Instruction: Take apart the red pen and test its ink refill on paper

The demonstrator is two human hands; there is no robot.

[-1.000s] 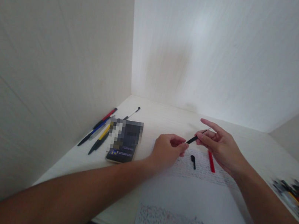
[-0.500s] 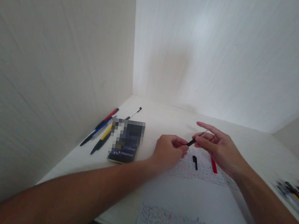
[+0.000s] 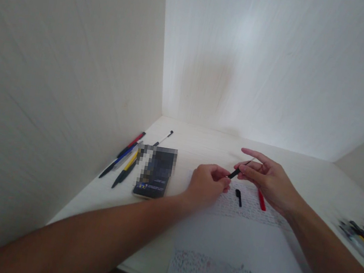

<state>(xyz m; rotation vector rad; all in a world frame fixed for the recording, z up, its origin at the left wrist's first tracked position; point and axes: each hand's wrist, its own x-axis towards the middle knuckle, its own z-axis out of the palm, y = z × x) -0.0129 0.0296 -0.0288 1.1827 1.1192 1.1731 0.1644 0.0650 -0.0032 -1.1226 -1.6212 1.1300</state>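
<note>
My left hand (image 3: 208,185) and my right hand (image 3: 268,179) meet above a sheet of paper (image 3: 238,236) covered in small writing. Between them they hold a thin black pen part (image 3: 235,172). The left hand pinches its near end with curled fingers. My right hand grips the far end, where a pale thin tip shows, with its index finger stretched out. On the paper below lie a small black pen piece (image 3: 238,197) and a red pen barrel (image 3: 261,200), the latter partly hidden by my right hand.
A phone (image 3: 156,173) lies left of the paper. Several pens (image 3: 127,156) lie beside it by the left wall. More pens (image 3: 363,236) are heaped at the desk's right edge. White walls enclose the desk (image 3: 201,144) on three sides.
The hands have drawn closer together, so less of the black pen part shows between them. The view has shifted slightly.
</note>
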